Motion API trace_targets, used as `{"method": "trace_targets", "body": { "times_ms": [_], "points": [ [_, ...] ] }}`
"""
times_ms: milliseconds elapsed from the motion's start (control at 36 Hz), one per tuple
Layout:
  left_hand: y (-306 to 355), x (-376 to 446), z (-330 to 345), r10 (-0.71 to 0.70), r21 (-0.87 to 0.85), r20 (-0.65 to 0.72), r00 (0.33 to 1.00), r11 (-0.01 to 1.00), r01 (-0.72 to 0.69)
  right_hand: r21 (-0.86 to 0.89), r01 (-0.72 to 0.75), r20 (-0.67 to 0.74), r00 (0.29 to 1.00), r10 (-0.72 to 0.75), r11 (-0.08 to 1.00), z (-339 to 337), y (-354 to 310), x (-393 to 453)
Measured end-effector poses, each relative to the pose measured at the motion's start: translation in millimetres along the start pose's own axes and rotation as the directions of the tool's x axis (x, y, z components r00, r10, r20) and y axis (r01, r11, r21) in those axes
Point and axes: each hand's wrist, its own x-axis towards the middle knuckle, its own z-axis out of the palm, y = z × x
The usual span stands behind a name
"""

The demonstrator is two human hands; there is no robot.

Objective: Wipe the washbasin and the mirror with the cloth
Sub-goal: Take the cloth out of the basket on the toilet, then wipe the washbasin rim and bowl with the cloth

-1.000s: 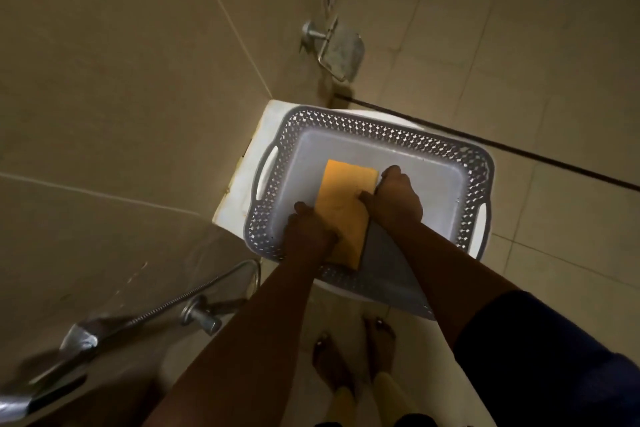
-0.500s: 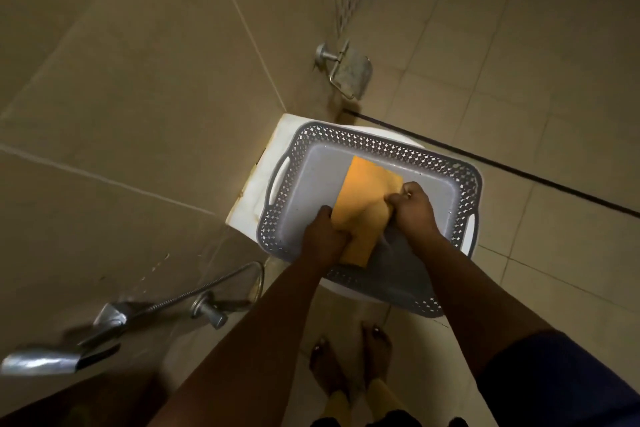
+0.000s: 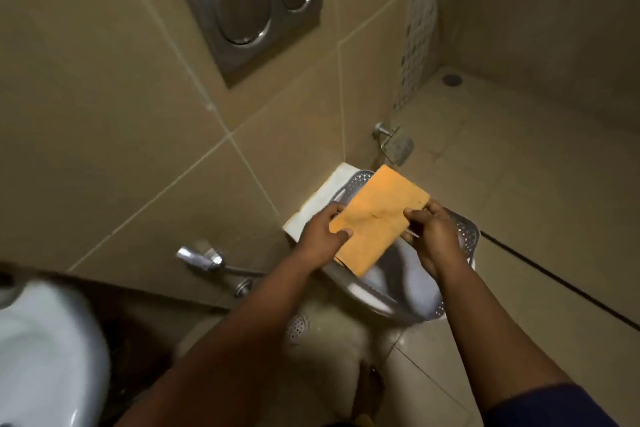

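Beige-tiled bathroom wall with steel flush plate, left hand and right hand pinching folded orange cloth with curled fingers, above grey perforated basket

You stood in a tiled bathroom: a steel dual flush plate was set in the beige wall, a floor drain lay underfoot, and a white ceramic fixture sat beside you
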Motion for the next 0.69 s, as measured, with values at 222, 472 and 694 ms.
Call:
{"method": "trace_targets", "body": {
  "times_ms": [222,472,694],
  "points": [
    [2.5,-94.0,-90.4,-0.002,-0.127,-0.150,0.989,0.992,-0.017,0.026,-0.007,0.262,0.965,0.000,1.000,78.7,-4.4,-64.9],
    [-56.3,-251.3,-201.9,-0.077,-0.191,-0.440,0.895,0.982,-0.009,-0.050,-0.027,0.524,0.851,0.049,0.998,208.7,63.2,-179.0],
    [-130.4,-409.0,-277.5,-0.189,-0.243,-0.660,0.727,0.970,0.031,-0.195,-0.021,0.726,0.669,0.159,0.981,312.8,145.3,-299.9]
  ]
}}
